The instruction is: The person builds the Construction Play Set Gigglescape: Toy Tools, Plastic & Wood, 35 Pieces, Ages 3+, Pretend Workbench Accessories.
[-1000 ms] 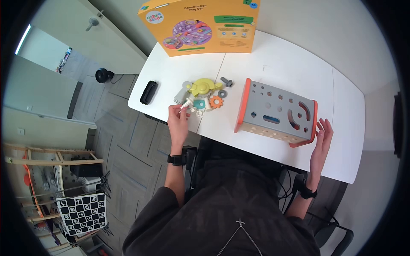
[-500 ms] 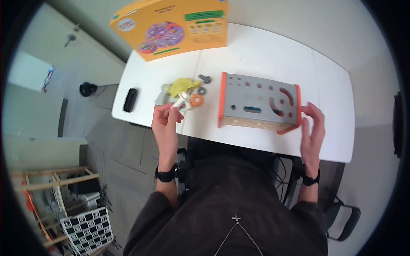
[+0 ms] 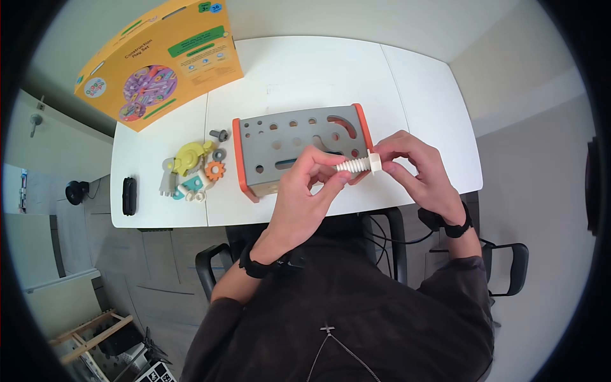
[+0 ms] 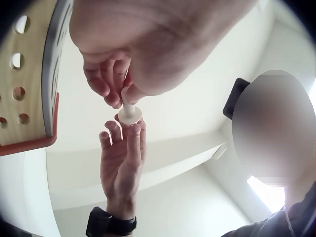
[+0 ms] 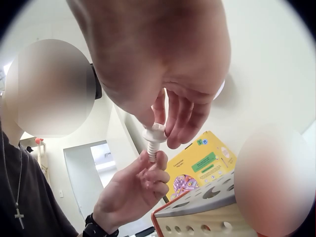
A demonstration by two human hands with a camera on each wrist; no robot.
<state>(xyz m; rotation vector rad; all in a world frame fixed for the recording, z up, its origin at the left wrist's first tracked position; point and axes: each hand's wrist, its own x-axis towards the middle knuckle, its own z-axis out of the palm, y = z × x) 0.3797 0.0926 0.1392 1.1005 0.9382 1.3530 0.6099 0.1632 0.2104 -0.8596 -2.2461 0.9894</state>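
A white toy bolt (image 3: 356, 165) is held between both hands above the front right of the toolbox. My left hand (image 3: 302, 200) pinches the end of its threaded shaft between thumb and fingers. At the other end, the right hand (image 3: 420, 175) pinches the hexagonal head by thumb and fingertips. The wide flange below the head shows in the left wrist view, with the right hand (image 4: 123, 158) reaching it from below. Beneath the hands stands a toolbox (image 3: 293, 134) with a grey, holed top and red ends; the left hand overlaps its front side in the head view.
Left of the toolbox lie a yellow toy piece (image 3: 189, 158), an orange gear (image 3: 215, 170), a grey bolt (image 3: 219, 135), a grey ring (image 3: 219, 155) and several white and teal parts. A black case (image 3: 129, 196) lies farther left. A yellow carton (image 3: 159, 63) stands behind.
My left hand has carried the white bolt from the loose parts rightward over the toolbox. The right hand has left the toolbox's red end and now grips the bolt's head. The head view has swung right.
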